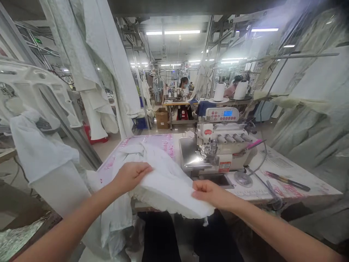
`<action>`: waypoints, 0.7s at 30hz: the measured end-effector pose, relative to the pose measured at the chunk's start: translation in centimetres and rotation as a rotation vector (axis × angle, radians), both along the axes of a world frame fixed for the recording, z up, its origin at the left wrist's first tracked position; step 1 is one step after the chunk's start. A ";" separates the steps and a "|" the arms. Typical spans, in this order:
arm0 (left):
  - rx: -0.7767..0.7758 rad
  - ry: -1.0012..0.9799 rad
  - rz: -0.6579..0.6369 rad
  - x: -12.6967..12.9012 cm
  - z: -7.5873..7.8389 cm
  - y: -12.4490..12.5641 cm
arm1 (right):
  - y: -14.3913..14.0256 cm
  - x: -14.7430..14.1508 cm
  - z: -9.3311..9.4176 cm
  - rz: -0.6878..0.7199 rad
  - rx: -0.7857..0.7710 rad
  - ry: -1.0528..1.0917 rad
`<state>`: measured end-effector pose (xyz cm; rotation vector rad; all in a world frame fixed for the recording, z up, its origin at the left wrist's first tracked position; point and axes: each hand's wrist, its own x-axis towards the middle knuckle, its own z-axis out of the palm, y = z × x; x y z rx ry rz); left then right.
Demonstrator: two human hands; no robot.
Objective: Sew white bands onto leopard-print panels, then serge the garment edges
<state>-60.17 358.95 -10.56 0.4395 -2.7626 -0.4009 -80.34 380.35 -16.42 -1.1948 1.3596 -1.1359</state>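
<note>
A piece of white fabric point(169, 182) is stretched between my two hands over the front edge of the sewing table. My left hand point(133, 175) pinches its upper left part, thumb and fingers pressed together. At the lower right, my right hand point(204, 193) grips the cloth near its corner, where loose threads hang down. More of the white cloth bunches up on the tabletop and drops over the edge at the left. Just beyond my right hand stands an overlock sewing machine point(225, 142), its metal plate point(193, 154) apart from the fabric.
Black-handled tweezers or a similar slim tool point(287, 181) lie on the table's right side. White garments point(43, 145) hang at the left, and pale cloth point(308, 134) at the right. Thread cones point(241, 90) stand behind the machine. A co-worker point(184, 85) sits farther back.
</note>
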 end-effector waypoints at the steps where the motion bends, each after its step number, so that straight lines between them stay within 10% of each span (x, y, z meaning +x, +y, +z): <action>1: -0.115 0.045 -0.005 -0.4 0.4 0.3 | -0.3 0.4 -0.2 0.007 -0.039 0.066; 4: -0.236 0.272 0.029 -1.7 0.3 2.0 | -1.6 1.7 -0.4 -0.052 -0.157 0.240; 10: 0.431 0.279 0.262 -0.9 -0.9 3.1 | -2.3 1.1 -0.1 -0.192 -0.164 -0.027; 14: 0.688 0.061 0.213 1.0 0.2 1.6 | -0.7 -0.2 1.2 -0.047 -0.052 0.096; 18: 0.487 0.006 0.111 -0.8 4.2 -0.8 | -1.8 1.1 2.5 0.111 0.037 0.196; 21: 0.130 0.053 0.078 -6.5 7.0 -2.0 | -4.7 3.1 2.2 -0.079 -0.015 -0.155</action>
